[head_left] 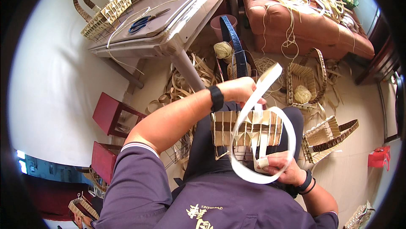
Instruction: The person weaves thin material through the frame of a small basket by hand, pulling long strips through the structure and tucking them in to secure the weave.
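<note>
A partly woven basket (pixel 226 134) of tan and brown strips over a wire frame rests on my lap. A long pale flat strip (pixel 241 167) curls in a wide loop in front of it. My left hand (pixel 242 90) is closed at the basket's far edge, its fingertips partly behind the strip; what they grip is hidden. On the near side, my right hand (pixel 282 166) pinches the strip close to the basket wall, inside the loop.
Blue-handled scissors (pixel 141 24) and a handled basket (pixel 105 13) are on the table (pixel 186 7) at far left. Strips heap on the sofa (pixel 296 30). Handled baskets (pixel 323 138) stand on the floor at right. Red stools (pixel 108 115) are at left; loose strips (pixel 194 70) cover floor beyond my knees.
</note>
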A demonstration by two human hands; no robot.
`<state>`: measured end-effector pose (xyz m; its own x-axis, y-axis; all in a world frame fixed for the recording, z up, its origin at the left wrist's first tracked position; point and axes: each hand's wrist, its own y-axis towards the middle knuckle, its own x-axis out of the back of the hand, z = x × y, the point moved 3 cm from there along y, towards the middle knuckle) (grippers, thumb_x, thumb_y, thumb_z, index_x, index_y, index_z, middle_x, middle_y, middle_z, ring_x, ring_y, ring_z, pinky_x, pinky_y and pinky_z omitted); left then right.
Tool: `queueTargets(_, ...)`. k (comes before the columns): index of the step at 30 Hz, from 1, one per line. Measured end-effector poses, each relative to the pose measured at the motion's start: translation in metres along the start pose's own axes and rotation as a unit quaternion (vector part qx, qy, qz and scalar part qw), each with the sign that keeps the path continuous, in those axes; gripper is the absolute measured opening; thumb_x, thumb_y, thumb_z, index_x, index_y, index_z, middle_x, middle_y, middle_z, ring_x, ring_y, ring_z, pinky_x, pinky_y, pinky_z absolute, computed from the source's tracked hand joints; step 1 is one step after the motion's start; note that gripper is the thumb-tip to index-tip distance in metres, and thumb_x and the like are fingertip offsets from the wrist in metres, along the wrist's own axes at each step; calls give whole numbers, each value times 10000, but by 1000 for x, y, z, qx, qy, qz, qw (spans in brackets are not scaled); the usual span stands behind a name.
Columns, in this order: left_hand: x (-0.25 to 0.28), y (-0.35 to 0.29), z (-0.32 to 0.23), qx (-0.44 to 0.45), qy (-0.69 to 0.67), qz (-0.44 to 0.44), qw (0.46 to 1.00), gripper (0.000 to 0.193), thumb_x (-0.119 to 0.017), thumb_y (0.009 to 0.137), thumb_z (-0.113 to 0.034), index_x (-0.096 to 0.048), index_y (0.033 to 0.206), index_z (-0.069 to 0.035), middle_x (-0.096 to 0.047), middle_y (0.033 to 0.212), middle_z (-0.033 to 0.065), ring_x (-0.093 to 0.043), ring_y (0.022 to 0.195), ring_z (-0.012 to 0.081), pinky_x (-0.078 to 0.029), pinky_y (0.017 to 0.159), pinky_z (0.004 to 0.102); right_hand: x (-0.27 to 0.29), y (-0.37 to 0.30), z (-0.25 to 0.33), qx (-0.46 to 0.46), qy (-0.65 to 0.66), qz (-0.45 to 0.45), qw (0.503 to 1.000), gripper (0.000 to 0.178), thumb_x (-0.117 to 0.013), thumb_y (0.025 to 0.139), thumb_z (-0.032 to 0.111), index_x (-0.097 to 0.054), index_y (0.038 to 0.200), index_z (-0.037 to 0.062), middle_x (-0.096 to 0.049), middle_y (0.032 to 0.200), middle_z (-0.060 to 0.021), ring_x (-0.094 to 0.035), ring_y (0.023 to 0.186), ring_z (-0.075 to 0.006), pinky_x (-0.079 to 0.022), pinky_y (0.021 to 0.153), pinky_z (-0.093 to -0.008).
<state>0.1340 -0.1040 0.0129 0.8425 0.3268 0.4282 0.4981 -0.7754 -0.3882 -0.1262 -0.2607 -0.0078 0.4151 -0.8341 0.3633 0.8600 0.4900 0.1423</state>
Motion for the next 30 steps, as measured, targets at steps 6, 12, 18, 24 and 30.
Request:
queueTargets(6, -20, -14, -55, -61, 320, -33, 945, 565, -709, 1014, -491, -753, 896, 59, -708, 627, 120, -727, 562, 224, -568, 535, 354, 4, -13, -6, -24, -8, 0, 1000, 234, -716, 833, 14, -760, 1063, 4, -773, 996, -172, -744, 901, -404, -614, 795, -426)
queueTargets(12, -23, -5, -45, -19, 210, 51, 976, 399, -779, 929, -320, -753, 730, 25, -726, 648, 72, -676, 544, 161, -542, 559, 301, 5, -10, -3, -22, -17, 1, 1000, 242, -741, 830, 29, -766, 1070, 6, -778, 1019, -183, -750, 952, -401, -618, 829, -425)
queueTargets(18, 27, 6, -75, -69, 43, -139, 987, 271, -876, 909, -258, -780, 821, -20, -667, 641, 27, -594, 513, 96, -453, 451, 285, 5, -11, -6, -25, 2, -19, 1000, 148, -781, 902, 99, -783, 1032, 27, -787, 1040, -164, -765, 933, -373, -626, 828, -411)
queueTargets(24, 209, 13, -83, -282, -35, -517, 808, 167, -733, 1021, -158, -770, 912, -37, -663, 742, 9, -528, 607, 76, -434, 562, 270, 3, -4, 0, -28, -19, 17, 999, 167, -730, 971, 86, -800, 1116, 44, -813, 1083, -117, -795, 988, -300, -610, 887, -358)
queueTargets(30, 175, -13, -97, -252, -272, -469, 802, 236, -685, 1091, -232, -708, 940, -51, -685, 758, 2, -607, 646, 66, -492, 613, 222, 6, -18, -7, -60, -13, 6, 998, 155, -731, 990, 115, -805, 1103, 40, -816, 1111, -115, -792, 1038, -306, -614, 918, -369)
